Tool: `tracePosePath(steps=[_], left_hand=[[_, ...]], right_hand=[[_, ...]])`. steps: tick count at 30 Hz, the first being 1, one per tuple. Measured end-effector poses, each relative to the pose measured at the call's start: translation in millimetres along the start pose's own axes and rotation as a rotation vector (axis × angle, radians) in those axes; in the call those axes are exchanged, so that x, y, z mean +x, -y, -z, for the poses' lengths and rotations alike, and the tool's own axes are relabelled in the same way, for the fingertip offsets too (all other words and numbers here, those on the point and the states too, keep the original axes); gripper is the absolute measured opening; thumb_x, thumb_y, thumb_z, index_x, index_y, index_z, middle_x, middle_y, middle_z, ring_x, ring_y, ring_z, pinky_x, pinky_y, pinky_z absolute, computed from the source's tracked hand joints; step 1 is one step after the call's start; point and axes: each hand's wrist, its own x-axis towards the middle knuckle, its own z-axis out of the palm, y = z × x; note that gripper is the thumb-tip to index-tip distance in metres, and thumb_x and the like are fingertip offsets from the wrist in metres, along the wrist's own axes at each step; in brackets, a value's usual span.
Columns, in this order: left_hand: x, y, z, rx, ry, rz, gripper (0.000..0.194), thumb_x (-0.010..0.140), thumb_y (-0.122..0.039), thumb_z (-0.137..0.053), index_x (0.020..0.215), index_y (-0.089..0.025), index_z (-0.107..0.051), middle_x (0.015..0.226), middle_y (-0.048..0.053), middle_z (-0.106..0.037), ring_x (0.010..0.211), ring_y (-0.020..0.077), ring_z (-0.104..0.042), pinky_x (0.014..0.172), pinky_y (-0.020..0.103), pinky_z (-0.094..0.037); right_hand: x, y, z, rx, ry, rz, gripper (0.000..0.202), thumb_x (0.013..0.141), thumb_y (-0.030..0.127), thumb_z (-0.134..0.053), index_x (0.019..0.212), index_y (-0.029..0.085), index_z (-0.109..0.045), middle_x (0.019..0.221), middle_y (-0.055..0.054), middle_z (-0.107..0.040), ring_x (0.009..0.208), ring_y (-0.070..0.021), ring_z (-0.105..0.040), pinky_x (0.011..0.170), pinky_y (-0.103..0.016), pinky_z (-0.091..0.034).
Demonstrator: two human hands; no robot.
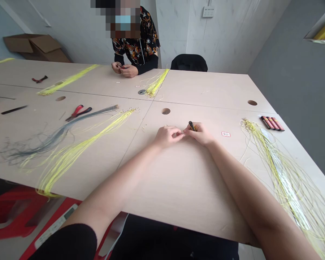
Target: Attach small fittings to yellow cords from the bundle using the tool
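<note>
My left hand (168,137) is closed in a pinch at the middle of the table, its fingertips meeting those of my right hand. Whatever lies between them is too small to name. In my right hand (202,134) is a black pen-like tool (191,125), its dark end pointing up and away from me. A small white label with a red border (225,134) lies to the right of that hand. Farther right is a bundle of thin yellow wires (271,151). Another yellow bundle (83,146) stretches across the table left of my arms.
Grey wires (47,141) and red-handled pliers (79,112) lie at the left. Several red-and-black packs (272,123) sit near the right edge. A person (134,47) works across the table (184,173), beside more yellow wires (157,83). Round holes (166,111) pierce the tabletop.
</note>
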Motion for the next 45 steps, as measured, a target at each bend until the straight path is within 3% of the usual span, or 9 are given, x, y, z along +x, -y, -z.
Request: tracePosePath(steps=[9, 21, 31, 38, 45], left_hand=[[-1.0, 1.3, -0.2, -0.030, -0.005, -0.007, 0.022, 0.081, -0.027, -0.053, 0.064, -0.018, -0.061, 0.058, -0.001, -0.059, 0.052, 0.0101, -0.048, 0.057, 0.024, -0.038], [0.1, 5.3, -0.7, -0.237, 0.048, 0.114, 0.029, 0.080, -0.033, -0.055, 0.060, -0.014, -0.064, 0.056, 0.000, -0.058, 0.051, 0.0088, -0.043, 0.051, 0.023, -0.031], [0.1, 7.3, -1.7, -0.291, 0.057, 0.168, 0.032, 0.079, -0.038, -0.056, 0.061, -0.013, -0.066, 0.055, 0.002, -0.060, 0.053, 0.0104, -0.047, 0.049, 0.022, -0.031], [-0.1, 4.6, 1.3, -0.318, 0.076, 0.190, 0.032, 0.078, -0.037, -0.057, 0.059, -0.013, -0.066, 0.051, 0.000, -0.055, 0.048, 0.0081, -0.039, 0.047, 0.022, -0.028], [0.8, 3.7, 2.2, -0.360, 0.059, 0.240, 0.030, 0.076, -0.038, -0.058, 0.061, -0.013, -0.068, 0.052, 0.001, -0.058, 0.049, 0.0088, -0.043, 0.048, 0.022, -0.032]], right_hand=[[1.7, 0.0, -0.7, -0.003, -0.017, -0.011, 0.025, 0.071, 0.039, -0.061, 0.066, 0.015, -0.056, 0.053, 0.005, -0.035, 0.054, -0.0081, -0.030, 0.053, -0.025, -0.024], [3.1, -3.4, -0.9, -0.028, -0.007, 0.016, 0.023, 0.072, 0.037, -0.059, 0.071, 0.014, -0.060, 0.055, 0.004, -0.038, 0.056, -0.0087, -0.034, 0.055, -0.025, -0.026], [4.0, -6.0, -0.5, -0.033, -0.004, 0.025, 0.021, 0.073, 0.036, -0.057, 0.071, 0.014, -0.059, 0.056, 0.004, -0.039, 0.056, -0.0084, -0.034, 0.056, -0.025, -0.026], [4.2, -8.1, -0.4, -0.009, -0.001, 0.012, 0.021, 0.075, 0.035, -0.058, 0.071, 0.015, -0.057, 0.056, 0.004, -0.037, 0.054, -0.0077, -0.032, 0.054, -0.025, -0.025], [4.1, -10.2, -0.1, 0.088, -0.004, -0.029, 0.025, 0.076, 0.040, -0.059, 0.072, 0.016, -0.055, 0.056, 0.005, -0.033, 0.049, -0.0063, -0.028, 0.049, -0.024, -0.022]])
